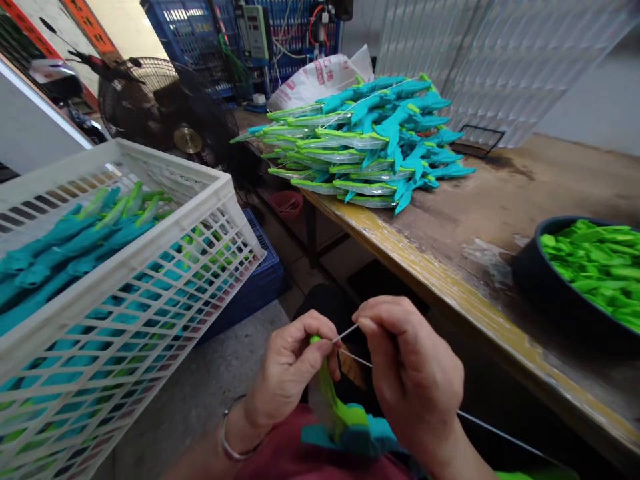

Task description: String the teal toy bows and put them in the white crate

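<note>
My left hand pinches the green tip of a teal and green plastic piece, whose wider teal end rests low against my lap. From that tip a thin white string runs to my right hand, where thumb and forefinger pinch it. A second stretch of string passes behind the right hand and on toward the lower right. The clear, film-like part of the piece hangs under its green edge. Which toy or tool the piece is, I cannot tell.
A white plastic crate with similar pieces stands at left. On the wooden table lies a stacked pile of them. A dark tub holds green parts. A floor fan stands behind the crate.
</note>
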A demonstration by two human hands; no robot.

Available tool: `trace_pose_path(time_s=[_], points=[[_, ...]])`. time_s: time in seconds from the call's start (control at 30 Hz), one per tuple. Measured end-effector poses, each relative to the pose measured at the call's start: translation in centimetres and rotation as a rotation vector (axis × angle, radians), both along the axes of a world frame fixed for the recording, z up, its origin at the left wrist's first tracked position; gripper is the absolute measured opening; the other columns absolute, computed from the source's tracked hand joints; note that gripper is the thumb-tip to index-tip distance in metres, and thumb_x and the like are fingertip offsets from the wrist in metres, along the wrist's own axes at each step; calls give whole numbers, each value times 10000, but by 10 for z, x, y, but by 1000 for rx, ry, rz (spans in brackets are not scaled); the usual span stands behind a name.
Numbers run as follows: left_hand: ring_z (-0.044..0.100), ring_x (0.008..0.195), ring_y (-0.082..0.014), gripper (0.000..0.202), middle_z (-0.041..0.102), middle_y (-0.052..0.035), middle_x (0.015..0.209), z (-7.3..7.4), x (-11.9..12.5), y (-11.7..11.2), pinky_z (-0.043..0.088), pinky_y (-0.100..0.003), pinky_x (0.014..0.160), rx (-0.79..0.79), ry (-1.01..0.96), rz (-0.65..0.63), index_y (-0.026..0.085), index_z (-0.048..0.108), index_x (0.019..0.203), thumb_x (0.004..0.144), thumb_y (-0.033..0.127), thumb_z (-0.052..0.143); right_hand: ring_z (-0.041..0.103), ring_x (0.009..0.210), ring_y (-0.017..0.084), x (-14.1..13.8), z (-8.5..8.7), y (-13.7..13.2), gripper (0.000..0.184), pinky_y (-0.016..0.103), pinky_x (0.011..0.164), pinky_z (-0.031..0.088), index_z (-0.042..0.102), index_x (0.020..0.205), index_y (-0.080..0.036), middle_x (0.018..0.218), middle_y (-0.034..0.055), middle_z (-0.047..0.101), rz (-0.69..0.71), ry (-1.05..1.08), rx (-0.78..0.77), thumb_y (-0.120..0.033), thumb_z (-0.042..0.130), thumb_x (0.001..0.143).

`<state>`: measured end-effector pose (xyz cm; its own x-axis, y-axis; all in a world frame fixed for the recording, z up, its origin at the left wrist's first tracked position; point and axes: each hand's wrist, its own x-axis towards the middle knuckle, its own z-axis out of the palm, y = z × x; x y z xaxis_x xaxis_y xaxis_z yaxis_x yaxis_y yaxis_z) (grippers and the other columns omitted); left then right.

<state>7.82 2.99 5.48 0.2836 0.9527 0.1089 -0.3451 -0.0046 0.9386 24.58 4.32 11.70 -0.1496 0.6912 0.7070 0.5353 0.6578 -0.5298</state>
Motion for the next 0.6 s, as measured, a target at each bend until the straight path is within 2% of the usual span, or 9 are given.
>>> trace_pose_path(time_s=[0.13, 0.2, 0.3, 0.37, 0.4, 0.5, 0.6], points=[[580, 720, -92, 133, 600, -18, 895, -2, 2, -2, 471, -200, 676, -60, 12, 89, 196, 680, 970, 1034, 237, 571, 630, 959, 144, -6, -3, -10, 121, 265, 834, 539, 576, 979, -166, 1039, 62, 660, 229, 17, -119, -45, 562, 981], [568, 797, -104, 116, 596, -18, 923, -3, 3, -3, 463, -202, 740, -59, 23, 116, 204, 685, 973, 1025, 245, 590, 628, 950, 157, -9, -8, -11, 135, 276, 814, 548, 603, 971, -172, 1026, 61, 657, 257, 48, -168, -37, 594, 961], [558, 871, -132, 100, 580, -28, 941, -3, 5, -5, 461, -223, 794, -31, 20, 114, 200, 681, 977, 1011, 264, 613, 615, 833, 128, -12, -19, -11, 94, 233, 701, 525, 640, 961, -181, 953, 40, 631, 220, 173, -291, -88, 634, 961], [556, 866, -134, 105, 570, -32, 931, -3, 4, -5, 459, -231, 794, -18, 17, 104, 194, 677, 970, 1015, 253, 602, 592, 728, 108, -13, -26, -10, 51, 212, 612, 495, 653, 930, -186, 871, 16, 609, 209, 329, -444, -168, 697, 947], [555, 844, -129, 114, 563, -31, 914, -3, 4, -5, 456, -231, 779, -10, 6, 89, 190, 674, 962, 1019, 243, 590, 581, 672, 102, -14, -29, -9, 100, 207, 570, 481, 648, 891, -184, 815, 2, 595, 225, 429, -545, -215, 735, 929], [550, 754, -109, 149, 546, -28, 882, -2, 2, -4, 453, -222, 697, 5, -58, 25, 179, 669, 940, 1030, 228, 561, 594, 560, 109, -15, -34, -7, 311, 211, 517, 488, 565, 759, -171, 680, -27, 564, 378, 751, -892, -324, 817, 860], [550, 689, -99, 148, 537, -24, 875, -3, 2, -1, 462, -214, 622, -10, -151, -29, 175, 678, 932, 1022, 242, 580, 617, 521, 119, -19, -37, -3, 391, 216, 520, 514, 520, 719, -165, 632, -37, 576, 508, 970, -1054, -326, 868, 792]])
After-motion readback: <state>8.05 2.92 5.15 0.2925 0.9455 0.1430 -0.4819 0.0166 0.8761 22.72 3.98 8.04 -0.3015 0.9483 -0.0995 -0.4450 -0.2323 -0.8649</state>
